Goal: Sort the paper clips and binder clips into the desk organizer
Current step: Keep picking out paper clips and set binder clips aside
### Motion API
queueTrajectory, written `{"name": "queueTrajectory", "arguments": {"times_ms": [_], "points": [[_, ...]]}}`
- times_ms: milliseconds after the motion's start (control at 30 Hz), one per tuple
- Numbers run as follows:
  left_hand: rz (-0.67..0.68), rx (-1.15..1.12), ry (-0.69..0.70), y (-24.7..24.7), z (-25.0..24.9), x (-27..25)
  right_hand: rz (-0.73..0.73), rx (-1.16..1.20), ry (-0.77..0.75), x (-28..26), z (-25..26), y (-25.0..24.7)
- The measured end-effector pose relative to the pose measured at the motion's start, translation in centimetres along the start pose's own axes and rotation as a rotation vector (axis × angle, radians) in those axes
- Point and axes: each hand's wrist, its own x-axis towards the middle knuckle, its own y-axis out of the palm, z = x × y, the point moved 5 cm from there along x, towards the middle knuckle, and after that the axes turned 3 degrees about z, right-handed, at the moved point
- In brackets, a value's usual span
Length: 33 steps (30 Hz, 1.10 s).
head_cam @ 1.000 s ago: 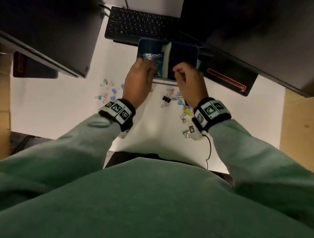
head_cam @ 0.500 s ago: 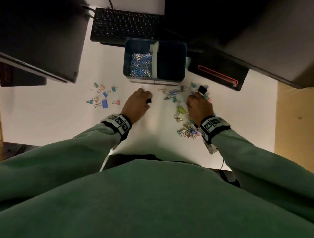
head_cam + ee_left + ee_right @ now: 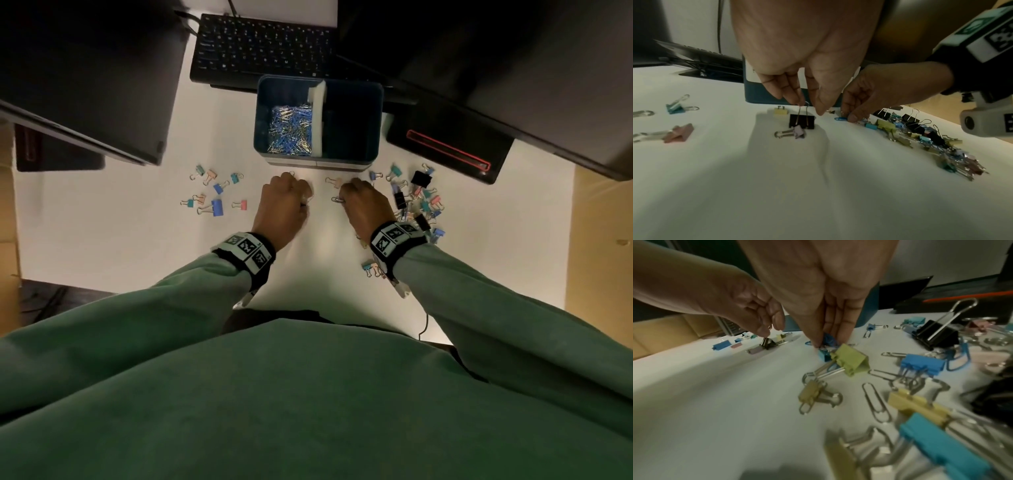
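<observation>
Sorting about half done: desk organizer (image 3: 317,161) left bin holds paper clips, right bin looks empty; binder clips still scattered on table (image 3: 102,240). Left hand (image 3: 797,91) pinches black binder clip (image 3: 802,121); right hand (image 3: 826,318) pinching at blue clips (image 3: 829,339)

Standing on the desk (image 3: 102,222): one desk organizer (image 3: 373,137), splitting into two compartments. Filling the left compartment: paper clips (image 3: 293,130), heaping too thickly for counting. Lying in the left group: eight binder clips (image 3: 214,207), being three teal, three pink, two blue. Crowding the right side: a tangled pile (image 3: 424,202), defying any total, showing three black ones. Working: two hands. Pinching in the left hand (image 3: 282,205): one black binder clip (image 3: 802,123). Pinching in the right hand (image 3: 366,205): one blue clip (image 3: 829,339), kind unclear. Sitting behind: one keyboard (image 3: 263,48).
</observation>
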Motion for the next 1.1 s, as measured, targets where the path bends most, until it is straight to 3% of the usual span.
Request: {"name": "queueTrajectory", "arguments": {"times_ms": [167,333,500,667,733,867,1100], "points": [[-0.042,0.021,0.064,0.6,-1.9,1.3,0.02,0.313,0.089,-1.2,-1.4,-1.5],[0.039,0.211,0.249,2.2,-3.4,2.2,-0.152,0.735,0.123,-2.2,-0.6,-7.1],[0.076,0.208,0.218,2.7,-0.6,-0.8,-0.286,0.89,0.032,3.5,3.7,-11.6],[-0.03,0.158,0.149,1.8,0.3,-1.6,-0.197,0.634,0.008,8.0,6.5,-11.2],[-0.055,0.11,0.155,1.7,-0.9,-1.2,-0.231,0.571,-0.011,6.7,5.5,-11.5],[0.025,0.063,0.213,2.3,-5.1,0.5,-0.356,0.534,0.065,0.5,0.8,-10.2],[0.087,0.188,0.312,3.5,-8.0,3.8,-0.002,-0.05,0.094,-7.1,-3.3,0.7]]}}
